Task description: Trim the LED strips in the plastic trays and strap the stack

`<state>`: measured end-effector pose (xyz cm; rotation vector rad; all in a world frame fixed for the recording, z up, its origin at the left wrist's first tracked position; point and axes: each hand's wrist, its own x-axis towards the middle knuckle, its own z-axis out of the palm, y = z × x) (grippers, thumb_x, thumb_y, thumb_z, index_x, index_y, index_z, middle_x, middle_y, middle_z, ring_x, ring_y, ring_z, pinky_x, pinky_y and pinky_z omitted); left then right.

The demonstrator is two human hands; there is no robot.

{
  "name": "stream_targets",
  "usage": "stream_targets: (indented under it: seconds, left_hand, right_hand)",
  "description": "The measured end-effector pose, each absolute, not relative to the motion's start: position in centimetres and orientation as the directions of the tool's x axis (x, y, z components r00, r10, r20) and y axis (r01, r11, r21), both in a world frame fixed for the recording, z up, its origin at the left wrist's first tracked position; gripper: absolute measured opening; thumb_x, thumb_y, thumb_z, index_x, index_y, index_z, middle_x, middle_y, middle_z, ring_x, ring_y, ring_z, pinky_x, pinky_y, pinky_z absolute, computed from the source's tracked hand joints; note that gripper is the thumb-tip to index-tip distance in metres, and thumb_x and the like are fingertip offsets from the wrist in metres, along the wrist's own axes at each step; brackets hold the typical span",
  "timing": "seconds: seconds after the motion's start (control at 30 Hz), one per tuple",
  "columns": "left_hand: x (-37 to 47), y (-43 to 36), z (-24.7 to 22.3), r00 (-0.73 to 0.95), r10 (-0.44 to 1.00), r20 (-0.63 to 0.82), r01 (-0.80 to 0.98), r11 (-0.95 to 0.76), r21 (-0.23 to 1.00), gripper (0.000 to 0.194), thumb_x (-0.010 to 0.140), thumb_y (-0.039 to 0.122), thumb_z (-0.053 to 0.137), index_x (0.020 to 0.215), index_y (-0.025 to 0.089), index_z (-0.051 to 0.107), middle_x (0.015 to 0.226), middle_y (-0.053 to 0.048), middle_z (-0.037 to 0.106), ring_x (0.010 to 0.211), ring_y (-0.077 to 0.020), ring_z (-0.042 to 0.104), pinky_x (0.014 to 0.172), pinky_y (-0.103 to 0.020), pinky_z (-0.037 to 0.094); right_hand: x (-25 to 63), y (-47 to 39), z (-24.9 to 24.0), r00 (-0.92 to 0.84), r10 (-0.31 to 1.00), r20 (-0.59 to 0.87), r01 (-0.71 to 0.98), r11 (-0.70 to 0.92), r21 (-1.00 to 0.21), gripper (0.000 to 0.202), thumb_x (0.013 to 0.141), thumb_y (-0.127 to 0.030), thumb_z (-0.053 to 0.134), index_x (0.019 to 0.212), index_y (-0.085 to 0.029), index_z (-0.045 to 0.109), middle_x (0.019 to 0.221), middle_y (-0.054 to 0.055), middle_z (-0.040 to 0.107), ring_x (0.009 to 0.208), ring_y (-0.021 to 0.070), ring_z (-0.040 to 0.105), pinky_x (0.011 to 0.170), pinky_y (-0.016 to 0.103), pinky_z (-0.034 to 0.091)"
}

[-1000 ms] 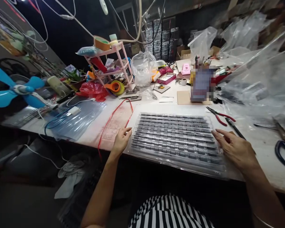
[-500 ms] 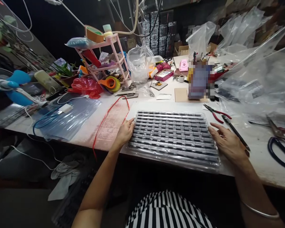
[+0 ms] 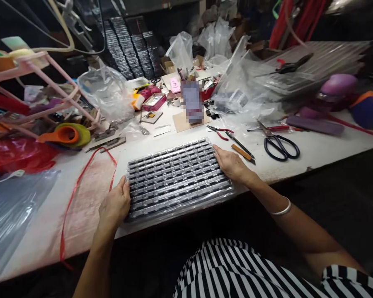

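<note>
A clear plastic tray with ridged rows of black, white-marked strips lies at the front edge of the table. My left hand grips its left side, with fingers closed along the edge. On the opposite side, my right hand holds the right edge near the far corner, its fingertips partly hidden. The tray sits slightly tilted in view, its right end farther up. Just beyond my right hand lie an orange-handled cutter, a dark pen-like tool and red-handled pliers.
Dark-handled scissors lie to the right. A red ribbon crosses the table at left, beside a clear plastic sheet. A pink rack stands behind it. Plastic bags and a phone-like object, partly blurred, are at the back.
My view has swung to the right, so the table's things appear farther left. My right hand has closed in on the tray's right edge; the left stays at its left side.
</note>
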<state>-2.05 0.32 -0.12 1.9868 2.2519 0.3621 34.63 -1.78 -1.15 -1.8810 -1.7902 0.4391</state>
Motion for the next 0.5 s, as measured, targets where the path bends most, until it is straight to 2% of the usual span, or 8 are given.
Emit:
stream_targets:
  seconds: [0.1,0.17,0.23,0.33,0.4,0.43,0.5]
  left_hand:
    - [-1.5,0.7,-0.4,-0.088,0.98,0.176,0.958,0.035,0.283,0.048,0.086,0.053,0.039,0.114,0.024,0.064,0.114,-0.017,0.057,0.11,-0.0415,0.049,0.094,-0.068,0.03]
    - [-0.2,1.0,-0.7,-0.056,0.97,0.236,0.953,-0.018,0.303,0.044,0.082,0.056,0.045,0.107,0.027,0.067,0.116,-0.016,0.055,0.114,-0.0446,0.044,0.093,-0.075,0.02]
    - [1.8,1.3,-1.0,0.03,0.961,0.274,0.939,-0.122,0.322,0.041,0.08,0.055,0.047,0.104,0.029,0.068,0.113,-0.014,0.055,0.114,-0.0442,0.043,0.094,-0.076,0.018]
    - [5.3,1.7,-1.3,0.185,0.934,0.306,0.889,-0.292,0.354,0.044,0.079,0.055,0.043,0.101,0.026,0.067,0.109,-0.014,0.055,0.114,-0.043,0.043,0.096,-0.072,0.023]
    - [7.1,1.9,-1.1,0.258,0.922,0.29,0.83,-0.365,0.422,0.044,0.077,0.054,0.042,0.097,0.024,0.067,0.104,-0.014,0.056,0.114,-0.0422,0.045,0.1,-0.067,0.028]
    - [7.7,2.0,-0.9,0.259,0.931,0.259,0.806,-0.356,0.473,0.043,0.075,0.054,0.045,0.096,0.024,0.067,0.1,-0.013,0.057,0.114,-0.0424,0.046,0.101,-0.066,0.028]
    - [8.1,1.9,-0.4,0.166,0.974,0.153,0.731,-0.226,0.644,0.038,0.067,0.054,0.056,0.092,0.027,0.066,0.092,-0.011,0.059,0.113,-0.044,0.048,0.102,-0.066,0.028]
  right_hand:
    - [35.5,-4.9,-1.6,0.159,0.983,0.094,0.726,-0.051,-0.686,0.044,0.091,-0.039,0.041,0.127,-0.016,0.054,0.08,0.005,0.066,0.073,0.0203,0.062,0.068,0.03,0.047]
    - [36.4,-8.2,-2.2,0.266,0.963,0.043,0.555,-0.117,-0.824,0.051,0.087,-0.049,0.047,0.125,-0.016,0.054,0.068,0.0,0.06,0.06,0.017,0.057,0.059,0.028,0.046]
    - [37.2,-12.0,-3.0,0.358,0.934,-0.017,0.348,-0.151,-0.925,0.053,0.083,-0.054,0.053,0.122,-0.018,0.056,0.066,-0.002,0.058,0.056,0.0152,0.055,0.055,0.028,0.045]
    - [37.9,-17.0,-4.1,0.44,0.894,-0.082,0.09,-0.134,-0.987,0.046,0.084,-0.052,0.054,0.117,-0.02,0.056,0.078,0.001,0.064,0.068,0.0166,0.06,0.063,0.029,0.049]
    - [38.1,-19.0,-4.7,0.462,0.879,-0.122,-0.071,-0.101,-0.992,0.043,0.085,-0.05,0.054,0.116,-0.021,0.052,0.09,0.003,0.067,0.079,0.0173,0.063,0.071,0.031,0.051]
    - [38.3,-19.6,-5.0,0.46,0.877,-0.138,-0.131,-0.087,-0.988,0.042,0.086,-0.049,0.054,0.116,-0.021,0.049,0.095,0.004,0.067,0.082,0.0171,0.063,0.074,0.031,0.051]
    - [38.6,-19.9,-5.7,0.446,0.883,-0.147,-0.186,-0.069,-0.98,0.041,0.086,-0.05,0.054,0.113,-0.021,0.046,0.097,0.004,0.067,0.085,0.0164,0.063,0.076,0.032,0.051]
